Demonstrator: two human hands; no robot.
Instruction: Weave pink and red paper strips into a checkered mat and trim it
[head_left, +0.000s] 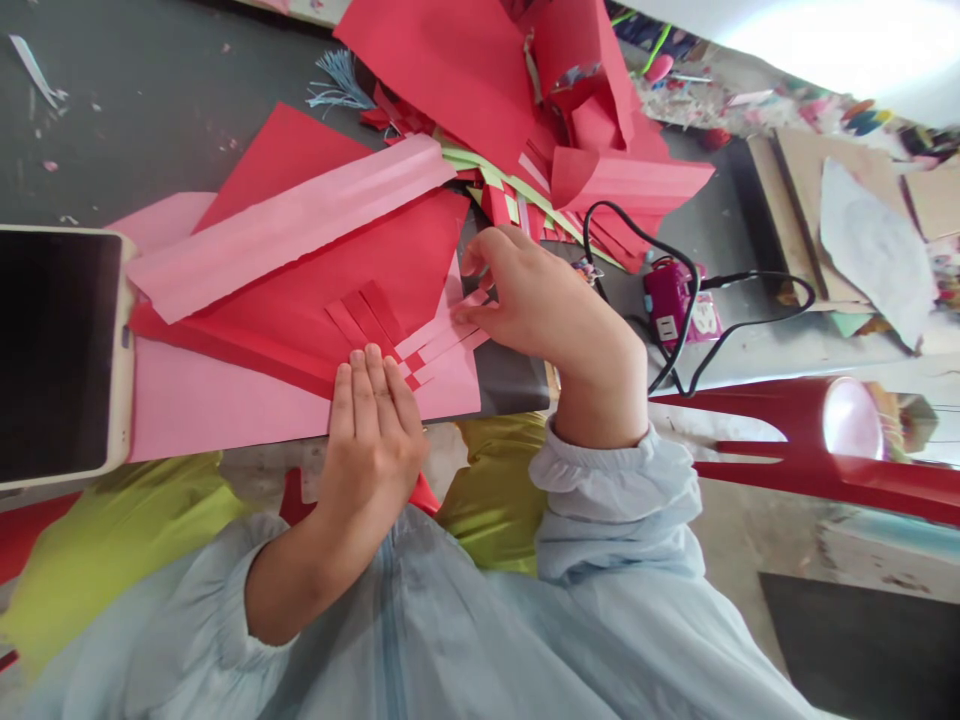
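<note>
Red and pink paper strips (412, 360) cross over and under each other in a small checkered weave near the table's front edge. My left hand (375, 415) lies flat on the near side of this weave, fingers stretched out and side by side. Thumb and fingers of my right hand (517, 285) are closed at the end of a pink paper strip (442, 325) on the weave's right; the fingertips are partly hidden. Beneath lie red paper (300, 290) and a larger pink sheet (225, 400). A folded pink paper band (300, 225) rests across the red paper.
A phone (60, 350) stands at the left. Behind the work lie red sheets (442, 70), loose cut strips (510, 180) and a blue tassel (341, 80). To the right are a magenta power adapter (675, 300) with a black cable (739, 335) and cardboard pieces (802, 210).
</note>
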